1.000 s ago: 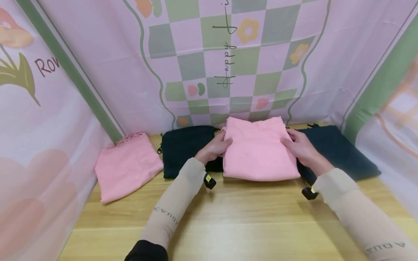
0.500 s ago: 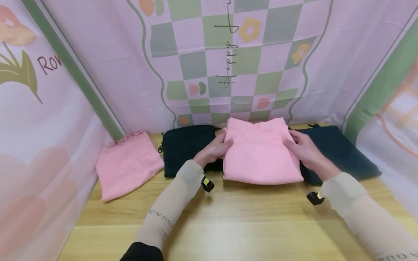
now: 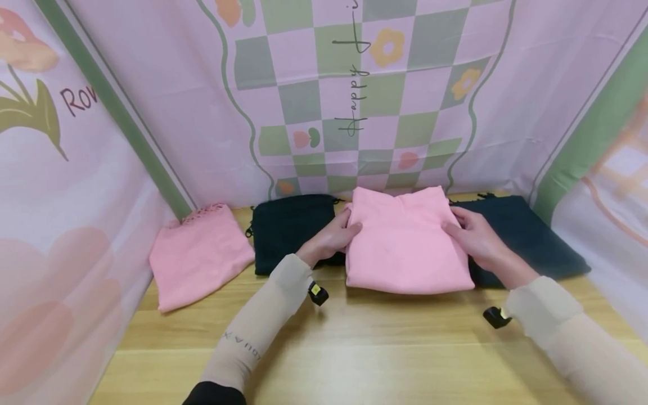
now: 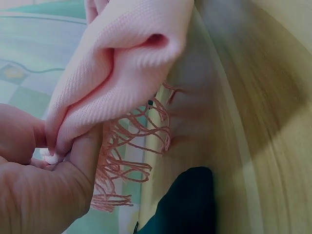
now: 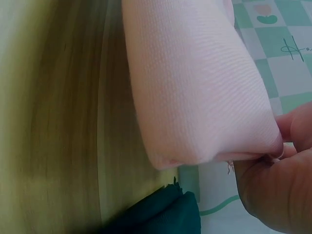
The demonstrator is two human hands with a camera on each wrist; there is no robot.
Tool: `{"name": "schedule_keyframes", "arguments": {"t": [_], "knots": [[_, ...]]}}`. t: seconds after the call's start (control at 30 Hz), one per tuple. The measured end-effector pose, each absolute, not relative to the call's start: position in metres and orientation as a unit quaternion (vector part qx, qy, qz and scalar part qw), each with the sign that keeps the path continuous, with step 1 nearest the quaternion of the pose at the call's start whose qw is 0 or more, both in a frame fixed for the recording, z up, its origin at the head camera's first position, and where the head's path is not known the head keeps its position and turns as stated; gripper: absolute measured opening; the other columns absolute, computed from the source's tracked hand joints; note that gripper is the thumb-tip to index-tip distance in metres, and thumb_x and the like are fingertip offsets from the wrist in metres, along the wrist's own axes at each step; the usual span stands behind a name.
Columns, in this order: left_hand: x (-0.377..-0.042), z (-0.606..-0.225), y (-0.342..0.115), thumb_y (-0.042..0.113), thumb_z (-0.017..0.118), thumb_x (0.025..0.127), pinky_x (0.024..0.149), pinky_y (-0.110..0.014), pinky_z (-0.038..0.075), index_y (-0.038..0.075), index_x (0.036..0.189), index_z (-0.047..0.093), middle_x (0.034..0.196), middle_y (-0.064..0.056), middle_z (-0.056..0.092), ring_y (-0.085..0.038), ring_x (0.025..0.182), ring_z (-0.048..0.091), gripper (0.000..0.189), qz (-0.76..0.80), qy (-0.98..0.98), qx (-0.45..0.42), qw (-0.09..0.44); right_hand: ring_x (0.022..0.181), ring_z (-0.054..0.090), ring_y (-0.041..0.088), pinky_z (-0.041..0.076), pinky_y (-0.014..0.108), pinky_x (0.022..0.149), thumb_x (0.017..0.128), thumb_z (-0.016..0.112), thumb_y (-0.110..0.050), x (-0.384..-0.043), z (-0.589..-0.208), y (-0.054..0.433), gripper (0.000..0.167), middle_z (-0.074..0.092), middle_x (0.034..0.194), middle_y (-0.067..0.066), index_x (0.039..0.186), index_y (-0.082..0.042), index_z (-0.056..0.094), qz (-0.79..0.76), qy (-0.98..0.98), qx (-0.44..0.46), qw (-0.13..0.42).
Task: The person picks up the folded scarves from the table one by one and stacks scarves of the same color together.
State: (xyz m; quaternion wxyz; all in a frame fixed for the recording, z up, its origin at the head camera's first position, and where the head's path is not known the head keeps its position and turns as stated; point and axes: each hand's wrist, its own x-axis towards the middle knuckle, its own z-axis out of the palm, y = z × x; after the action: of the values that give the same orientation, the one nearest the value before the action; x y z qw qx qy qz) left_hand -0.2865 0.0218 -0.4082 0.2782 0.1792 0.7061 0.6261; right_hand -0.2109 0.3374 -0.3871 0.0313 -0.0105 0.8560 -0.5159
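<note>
A folded pink scarf (image 3: 407, 242) is held by its two sides between my hands, its front fold close over the wooden table. My left hand (image 3: 331, 236) pinches the left edge, thumb on top; the left wrist view shows the layered fold of the scarf (image 4: 122, 68) with tasselled fringe hanging beneath. On the opposite side my right hand (image 3: 476, 236) pinches the right edge, thumb on top. In the right wrist view the smooth folded end of the scarf (image 5: 195, 92) shows beside the right thumb and fingers.
Folded dark green scarves lie on the table (image 3: 354, 349) to the left (image 3: 288, 230) and right (image 3: 526, 242), partly behind the hands. Farther left lies another folded pink scarf (image 3: 199, 259) with fringe. A patterned cloth wall (image 3: 374, 101) rises right behind them.
Both hands have drawn the pink scarf slightly toward the body, and the right hand has shifted a little to the right. The other scarves stay where they were.
</note>
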Motion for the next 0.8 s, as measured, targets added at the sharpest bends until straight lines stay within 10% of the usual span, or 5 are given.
{"name": "schedule_keyframes", "arguments": {"t": [0.8], "knots": [[-0.273, -0.411, 0.016, 0.019, 0.042, 0.112, 0.071, -0.039, 0.062, 0.015, 0.165, 0.005, 0.106, -0.014, 0.067, -0.019, 0.075, 0.070, 0.065, 0.628, 0.700, 0.164, 0.299, 0.094, 0.060, -0.005, 0.055, 0.017, 0.079, 0.110, 0.046, -0.021, -0.191, -0.387, 0.335, 0.063, 0.037, 0.153, 0.035, 0.160, 0.005, 0.019, -0.512, 0.858, -0.018, 0.041]]}}
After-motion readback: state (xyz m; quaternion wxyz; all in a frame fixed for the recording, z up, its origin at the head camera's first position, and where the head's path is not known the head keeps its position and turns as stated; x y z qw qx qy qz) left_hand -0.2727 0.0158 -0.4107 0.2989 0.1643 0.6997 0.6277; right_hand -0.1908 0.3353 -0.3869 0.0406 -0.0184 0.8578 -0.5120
